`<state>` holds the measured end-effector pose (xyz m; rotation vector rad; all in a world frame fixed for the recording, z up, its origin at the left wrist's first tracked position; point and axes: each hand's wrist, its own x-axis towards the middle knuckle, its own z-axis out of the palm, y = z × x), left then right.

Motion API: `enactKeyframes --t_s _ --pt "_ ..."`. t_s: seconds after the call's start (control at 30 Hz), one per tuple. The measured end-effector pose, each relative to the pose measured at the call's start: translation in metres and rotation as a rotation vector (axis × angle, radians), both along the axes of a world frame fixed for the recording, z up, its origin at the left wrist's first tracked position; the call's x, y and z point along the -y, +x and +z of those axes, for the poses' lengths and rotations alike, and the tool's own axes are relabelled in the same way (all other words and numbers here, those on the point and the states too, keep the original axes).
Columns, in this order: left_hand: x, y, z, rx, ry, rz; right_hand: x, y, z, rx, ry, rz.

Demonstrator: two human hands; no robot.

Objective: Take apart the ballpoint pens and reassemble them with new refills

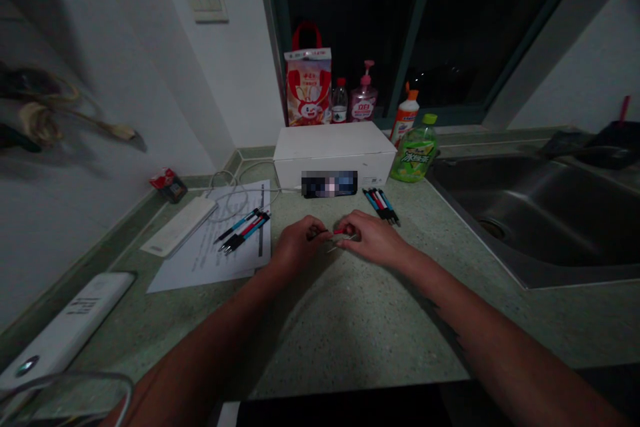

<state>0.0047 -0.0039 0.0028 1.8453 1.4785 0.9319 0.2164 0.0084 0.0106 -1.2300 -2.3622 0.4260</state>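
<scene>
My left hand (299,240) and my right hand (369,235) meet over the green speckled counter (350,320), fingers pinched together. Between them they hold a red pen (341,231); the left hand grips its dark end, the right its red end. A thin silvery part (340,245) lies on the counter just under the right fingers. Several pens (383,205) lie in a bunch just beyond the right hand. Another bunch of pens (243,229) rests on a sheet of paper (215,253) left of my left hand.
A white box (334,150) stands behind my hands with a phone (330,184) leaning on its front. Bottles and a red bag (309,83) line the window sill. A steel sink (545,213) is at right. A white remote (65,330) and power strip (179,225) lie at left.
</scene>
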Motion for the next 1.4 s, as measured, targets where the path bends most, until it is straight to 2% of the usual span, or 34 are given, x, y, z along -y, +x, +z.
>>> enactKeyframes --t_s 0.13,0.27,0.5,0.7,0.83,1.03,1.13,1.23,1.4 --pt "0.002 0.003 0.000 0.175 -0.136 -0.101 0.007 -0.009 0.000 -0.015 0.046 0.136" --pt "0.003 0.004 0.000 0.186 -0.151 -0.136 0.009 -0.011 -0.001 0.018 0.076 0.151" --pt "0.000 0.002 0.001 0.181 -0.039 -0.103 0.001 -0.002 0.001 0.001 0.028 0.010" --pt "-0.002 0.001 0.004 0.205 -0.052 0.007 -0.004 -0.001 -0.003 -0.104 -0.052 -0.025" --pt "-0.001 0.000 0.008 0.180 -0.081 0.034 -0.005 -0.002 -0.004 -0.152 -0.081 -0.049" --pt "-0.001 0.000 0.011 0.128 -0.080 0.043 0.000 -0.006 -0.005 -0.295 -0.040 -0.083" --pt "-0.001 0.001 0.011 0.149 -0.059 0.044 0.004 -0.008 -0.001 -0.269 -0.113 -0.123" --pt "0.000 0.001 0.010 0.168 -0.054 0.017 0.007 -0.010 0.003 -0.209 -0.189 -0.103" --pt "0.000 0.000 0.007 0.170 -0.055 0.008 0.006 -0.011 0.002 -0.280 -0.164 -0.105"
